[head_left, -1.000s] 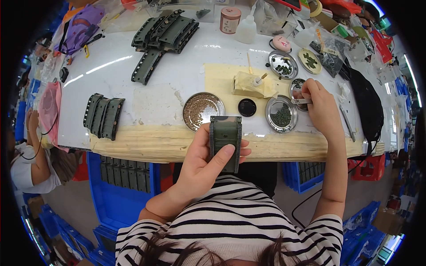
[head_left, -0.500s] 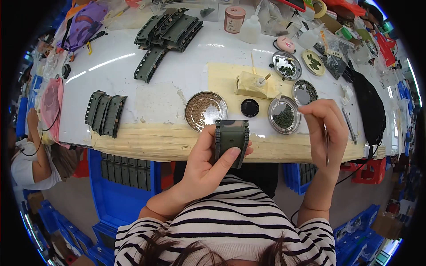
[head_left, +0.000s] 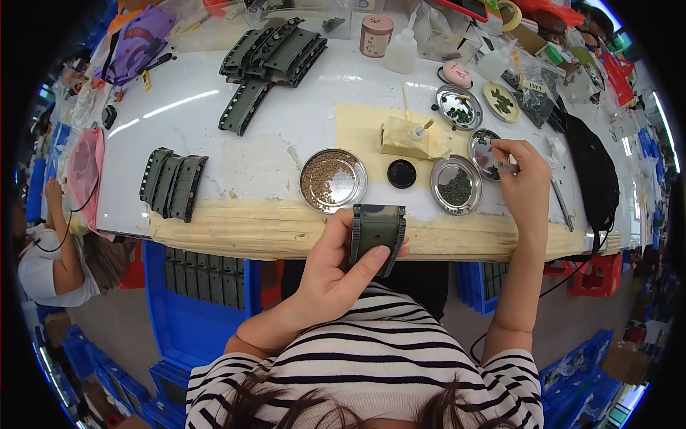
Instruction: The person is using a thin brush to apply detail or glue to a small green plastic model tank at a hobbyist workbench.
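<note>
My left hand [head_left: 332, 275] grips a dark green curved plastic part [head_left: 377, 230] with toothed side edges, thumb across its face, just off the table's front edge. My right hand [head_left: 529, 175] is raised over the right side, fingers pinched on what looks like metal tweezers [head_left: 506, 166], mostly hidden by the fingers. Under its fingertips lies a round metal dish [head_left: 474, 151] with small dark green bits. Beside it, a metal dish [head_left: 437, 196] holds a pile of green pieces. A dish of brown bits [head_left: 348, 187] and a small black pot [head_left: 402, 174] sit farther left.
Finished-looking green curved parts [head_left: 174, 184] lie at left, with a stack [head_left: 275, 53] behind. A taped block [head_left: 411, 139] with sticks stands mid-table. A white squeeze bottle [head_left: 402, 51], a pink tin [head_left: 376, 36] and a metal tool [head_left: 562, 204] surround the work. Blue crates [head_left: 186, 332] stand below.
My right hand has moved up and away from me, to the dish of dark green bits. The left hand with the green part has shifted slightly right and toward me.
</note>
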`<control>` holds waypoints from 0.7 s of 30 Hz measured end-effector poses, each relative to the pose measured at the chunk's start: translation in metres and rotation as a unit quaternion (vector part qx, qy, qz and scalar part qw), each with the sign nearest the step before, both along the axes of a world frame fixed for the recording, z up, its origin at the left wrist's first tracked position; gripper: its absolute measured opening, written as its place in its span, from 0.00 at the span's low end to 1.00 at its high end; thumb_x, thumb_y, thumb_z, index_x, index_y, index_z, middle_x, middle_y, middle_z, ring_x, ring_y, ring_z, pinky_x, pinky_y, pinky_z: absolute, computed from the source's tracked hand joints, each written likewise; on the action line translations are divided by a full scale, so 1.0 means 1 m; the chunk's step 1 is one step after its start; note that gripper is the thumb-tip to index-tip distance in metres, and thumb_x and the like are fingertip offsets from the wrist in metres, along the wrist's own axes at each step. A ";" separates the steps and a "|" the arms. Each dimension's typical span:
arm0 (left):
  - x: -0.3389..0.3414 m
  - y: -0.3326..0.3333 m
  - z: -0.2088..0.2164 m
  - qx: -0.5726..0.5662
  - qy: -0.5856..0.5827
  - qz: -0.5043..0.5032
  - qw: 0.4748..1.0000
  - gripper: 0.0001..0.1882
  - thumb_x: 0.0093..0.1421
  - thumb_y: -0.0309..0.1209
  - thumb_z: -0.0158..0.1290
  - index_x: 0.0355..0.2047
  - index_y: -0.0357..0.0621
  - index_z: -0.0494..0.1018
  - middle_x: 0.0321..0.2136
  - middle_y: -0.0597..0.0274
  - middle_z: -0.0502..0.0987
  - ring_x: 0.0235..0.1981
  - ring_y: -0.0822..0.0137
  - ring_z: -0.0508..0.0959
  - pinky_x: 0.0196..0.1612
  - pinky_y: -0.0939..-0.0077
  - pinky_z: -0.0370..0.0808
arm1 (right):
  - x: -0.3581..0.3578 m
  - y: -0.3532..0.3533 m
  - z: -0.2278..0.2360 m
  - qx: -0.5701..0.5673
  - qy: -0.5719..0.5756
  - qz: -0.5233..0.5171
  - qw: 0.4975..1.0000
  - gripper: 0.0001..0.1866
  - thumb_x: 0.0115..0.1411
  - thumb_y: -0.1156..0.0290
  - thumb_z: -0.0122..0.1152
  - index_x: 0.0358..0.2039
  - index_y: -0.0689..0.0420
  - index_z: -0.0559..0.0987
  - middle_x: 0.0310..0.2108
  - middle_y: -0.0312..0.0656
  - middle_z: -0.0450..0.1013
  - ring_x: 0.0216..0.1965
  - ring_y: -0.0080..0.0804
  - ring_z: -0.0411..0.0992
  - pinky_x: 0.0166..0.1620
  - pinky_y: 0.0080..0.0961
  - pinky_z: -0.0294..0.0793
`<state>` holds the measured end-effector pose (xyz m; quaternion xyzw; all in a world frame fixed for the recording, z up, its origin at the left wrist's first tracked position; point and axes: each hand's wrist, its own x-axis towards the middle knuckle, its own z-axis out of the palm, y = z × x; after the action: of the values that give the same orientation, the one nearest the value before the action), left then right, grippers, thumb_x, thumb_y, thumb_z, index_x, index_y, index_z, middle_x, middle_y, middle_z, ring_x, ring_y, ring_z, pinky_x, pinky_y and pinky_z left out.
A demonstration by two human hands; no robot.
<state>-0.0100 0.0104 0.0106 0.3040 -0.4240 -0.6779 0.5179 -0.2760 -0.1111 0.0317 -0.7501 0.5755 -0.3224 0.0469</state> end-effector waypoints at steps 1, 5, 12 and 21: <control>0.000 0.000 0.000 -0.004 -0.003 -0.002 1.000 0.16 0.65 0.21 0.43 0.53 0.34 0.56 0.46 0.53 0.72 0.47 0.68 0.75 0.52 0.74 0.71 | 0.001 0.000 0.000 0.000 -0.003 -0.006 1.000 0.06 0.55 0.79 0.59 0.34 0.63 0.79 0.27 0.43 0.72 0.25 0.32 0.69 0.29 0.25 0.67; 0.002 0.002 0.000 0.000 -0.007 -0.002 1.000 0.17 0.65 0.21 0.43 0.53 0.34 0.56 0.45 0.54 0.72 0.47 0.69 0.74 0.52 0.74 0.70 | 0.006 0.009 0.009 -0.057 -0.046 0.006 0.997 0.07 0.61 0.74 0.55 0.34 0.64 0.79 0.27 0.41 0.69 0.24 0.28 0.67 0.27 0.23 0.65; 0.007 0.003 0.004 0.050 0.013 -0.056 0.997 0.17 0.64 0.22 0.44 0.53 0.35 0.58 0.44 0.54 0.72 0.44 0.70 0.75 0.48 0.74 0.74 | 0.025 0.057 0.035 0.044 -0.201 0.188 0.960 0.41 0.65 0.39 0.31 0.24 0.65 0.79 0.21 0.42 0.75 0.19 0.26 0.70 0.23 0.20 0.66; 0.013 0.000 0.011 0.154 0.051 -0.122 0.979 0.15 0.64 0.26 0.47 0.50 0.34 0.62 0.35 0.57 0.75 0.35 0.70 0.78 0.39 0.76 0.78 | 0.047 0.059 0.011 0.232 -0.429 0.325 0.810 0.10 0.43 0.78 0.71 0.29 0.63 0.82 0.28 0.44 0.79 0.27 0.28 0.75 0.32 0.21 0.72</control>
<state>0.0034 0.0100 0.0218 0.2913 -0.3218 -0.8074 0.3996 -0.2292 -0.0524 0.0425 -0.6457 0.2769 -0.4345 0.5635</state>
